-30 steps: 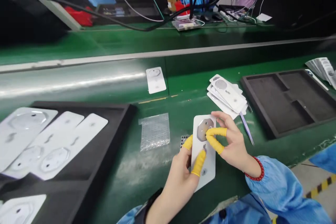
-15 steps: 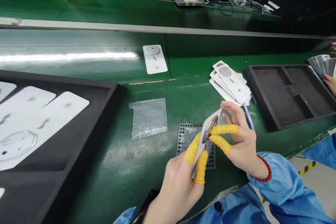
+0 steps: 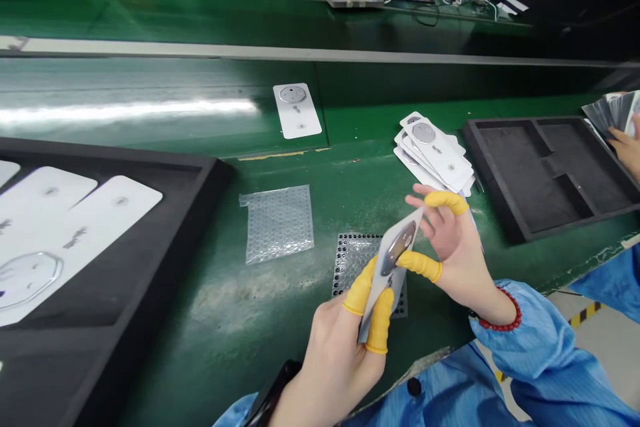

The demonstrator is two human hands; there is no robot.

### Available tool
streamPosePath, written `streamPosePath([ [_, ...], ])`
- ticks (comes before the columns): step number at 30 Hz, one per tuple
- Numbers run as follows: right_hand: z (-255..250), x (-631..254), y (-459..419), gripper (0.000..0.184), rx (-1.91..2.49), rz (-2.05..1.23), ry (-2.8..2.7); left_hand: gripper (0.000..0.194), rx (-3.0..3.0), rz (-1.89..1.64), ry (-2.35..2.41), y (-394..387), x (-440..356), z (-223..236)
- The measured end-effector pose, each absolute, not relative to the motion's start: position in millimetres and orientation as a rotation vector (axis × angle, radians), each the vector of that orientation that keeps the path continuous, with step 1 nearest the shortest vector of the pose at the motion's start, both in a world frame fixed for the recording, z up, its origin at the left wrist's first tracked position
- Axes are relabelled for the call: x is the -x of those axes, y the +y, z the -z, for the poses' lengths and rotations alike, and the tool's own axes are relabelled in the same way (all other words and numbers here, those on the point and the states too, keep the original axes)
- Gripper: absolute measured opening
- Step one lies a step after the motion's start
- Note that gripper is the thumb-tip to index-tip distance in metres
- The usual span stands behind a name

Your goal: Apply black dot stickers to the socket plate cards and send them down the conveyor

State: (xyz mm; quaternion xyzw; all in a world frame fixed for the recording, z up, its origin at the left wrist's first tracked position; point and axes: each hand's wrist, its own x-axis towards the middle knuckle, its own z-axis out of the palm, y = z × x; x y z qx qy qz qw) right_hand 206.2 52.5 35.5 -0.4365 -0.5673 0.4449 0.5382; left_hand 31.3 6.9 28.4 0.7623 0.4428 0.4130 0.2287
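My left hand (image 3: 345,340), yellow finger cots on thumb and forefinger, pinches the lower part of a white phone back cover (image 3: 385,283). The cover is tilted nearly edge-on, its dark shiny camera ring (image 3: 399,247) facing right. My right hand (image 3: 445,247) has its fingers apart; its yellow-cotted thumb tip is at the ring, and the forefinger is raised near the cover's top corner. Beneath the cover lies a grey sheet with rows of black dots (image 3: 345,267) and clear plastic on it, partly hidden. A stack of similar white covers (image 3: 443,160) lies beyond my right hand.
Bubble wrap (image 3: 279,223) lies left of the dotted sheet. A black tray (image 3: 165,267) at left holds several white covers; another black tray (image 3: 510,213) stands at right. One cover (image 3: 297,111) lies farther back. Another person's hand (image 3: 625,147) holds fanned covers at far right.
The cover has turned from facing me to nearly edge-on. My right forefinger has lifted off the camera ring, spreading from the thumb. The view has tilted downward.
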Motion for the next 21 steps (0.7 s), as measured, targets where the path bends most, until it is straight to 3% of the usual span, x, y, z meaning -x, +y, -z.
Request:
streamPosePath([
  [2, -39, -212, 57, 0.063, 0.974, -1.343, -1.347, 0.034, -2.051, -1.119, 1.176, 5, -29, -25],
  [6, -46, -222, 61, 0.050, 0.912, -1.679, -1.392, 0.033, -1.829, -1.004, 1.183, -1, -26, -19],
  [10, -50, -222, 59, 0.040, 0.975, -1.629, -1.413, 0.034, -1.540, -0.984, 1.129, -2, -28, -21],
  [15, -52, -219, 55, 0.048, 0.989, -1.559, -1.377, 0.034, -1.304, -1.008, 1.001, -1, -32, -24],
  [21, -55, -220, 52, 0.051, 0.991, -1.562, -1.368, 0.040, -1.334, -1.008, 1.217, -14, -24, -15],
])
